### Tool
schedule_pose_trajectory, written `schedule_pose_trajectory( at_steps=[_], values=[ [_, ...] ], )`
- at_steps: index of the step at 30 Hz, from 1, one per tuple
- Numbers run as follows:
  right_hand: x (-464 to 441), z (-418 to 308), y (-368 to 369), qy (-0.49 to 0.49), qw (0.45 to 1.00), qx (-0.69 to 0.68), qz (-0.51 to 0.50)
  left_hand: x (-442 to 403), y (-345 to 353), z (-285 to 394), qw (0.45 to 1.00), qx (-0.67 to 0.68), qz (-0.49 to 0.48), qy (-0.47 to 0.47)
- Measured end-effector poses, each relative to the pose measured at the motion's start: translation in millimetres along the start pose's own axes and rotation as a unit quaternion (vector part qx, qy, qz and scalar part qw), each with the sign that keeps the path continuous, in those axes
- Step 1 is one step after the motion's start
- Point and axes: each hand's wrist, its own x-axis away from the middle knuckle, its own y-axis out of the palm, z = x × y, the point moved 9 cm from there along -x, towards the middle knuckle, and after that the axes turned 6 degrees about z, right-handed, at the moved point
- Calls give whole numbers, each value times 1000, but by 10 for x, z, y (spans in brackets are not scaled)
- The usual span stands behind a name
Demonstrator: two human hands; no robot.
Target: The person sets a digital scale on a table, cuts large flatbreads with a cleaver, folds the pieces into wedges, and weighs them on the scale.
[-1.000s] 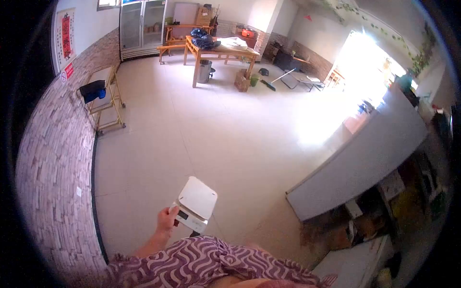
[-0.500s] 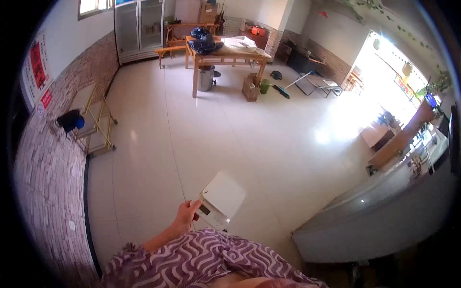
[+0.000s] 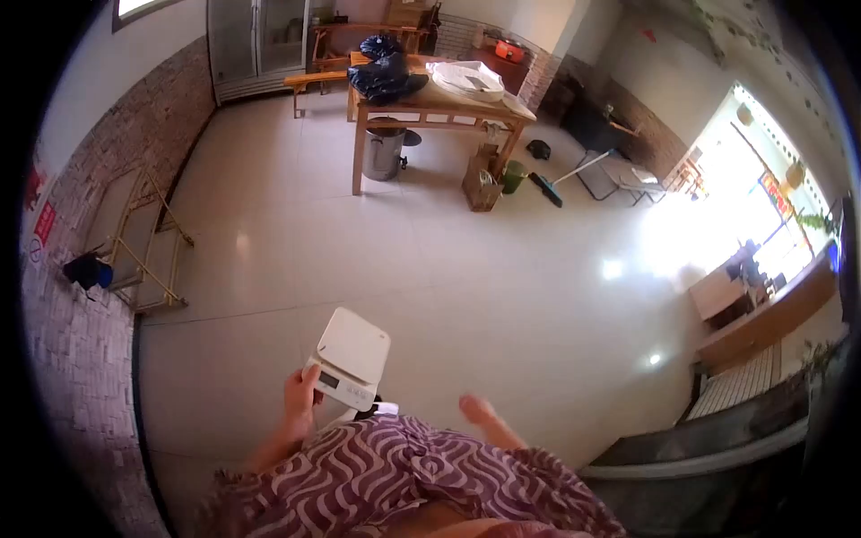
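Observation:
My left hand (image 3: pixel 301 394) grips the near left corner of a white digital scale (image 3: pixel 355 344), thumb on top. The scale has a flat square platform, and a small dark display and buttons sit along its near edge. It is carried in front of my body, above the floor. Out to the right, my right hand (image 3: pixel 477 411) hangs apart from the scale, smeared by motion so its fingers do not show clearly. A patterned purple top (image 3: pixel 404 466) covers my body below.
Ahead stands a wooden table (image 3: pixel 430 106) bearing black plastic bags (image 3: pixel 386 79) and a white bundle (image 3: pixel 466 79). Near it are a metal pot (image 3: pixel 384 152), a cardboard box (image 3: pixel 482 190) and a broom (image 3: pixel 549 190). A gold-framed cart (image 3: pixel 148 255) lines the left wall; a counter (image 3: pixel 708 462) is at right.
The view has shifted forward through the room. The scale, still in my left hand, now appears further left, and my right hand has come into view.

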Motion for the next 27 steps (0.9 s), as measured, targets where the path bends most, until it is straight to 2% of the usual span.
schedule_pose_trajectory(
  at_steps=[1,2,4,6,9,12,13,14,17,20,23,24,27],
  values=[
    [28,-157,294,-168,977,131,-18,-210,289,127,1000,1,-25,0],
    [135,207,349,105,970,-195,-98,-449,618,263,999,-2,-47,-2],
    [408,310,-367,63,954,-204,-208,-775,1431,671,996,-18,-80,-29],
    [141,726,-283,135,930,-277,-201,-1185,2182,846,986,6,-164,-40],
    [-296,1397,-114,231,895,-342,-171,-1588,3009,1082,976,16,-199,-92],
    [-829,2140,-52,255,885,-355,-159,-2129,3755,1393,975,-11,-214,-57],
    [-1032,2409,-54,256,887,-353,-155,-2404,3971,1214,977,4,-204,-66],
    [-1254,2704,-98,255,891,-348,-146,-2689,4137,989,978,18,-193,-76],
    [-1887,3505,-483,225,921,-297,-112,-3043,4042,1405,988,39,-140,-55],
    [-2921,4442,-1133,218,943,-245,-46,-3904,3977,1225,996,43,-71,-37],
    [-4198,5178,-2120,234,935,-258,58,-4116,4209,1929,996,83,1,-42],
    [-4622,5345,-2459,192,940,-265,100,-4380,4365,1988,995,89,7,-38],
    [-5402,5415,-3429,210,888,-388,130,-5067,4594,2237,996,82,17,-38]
  ],
)
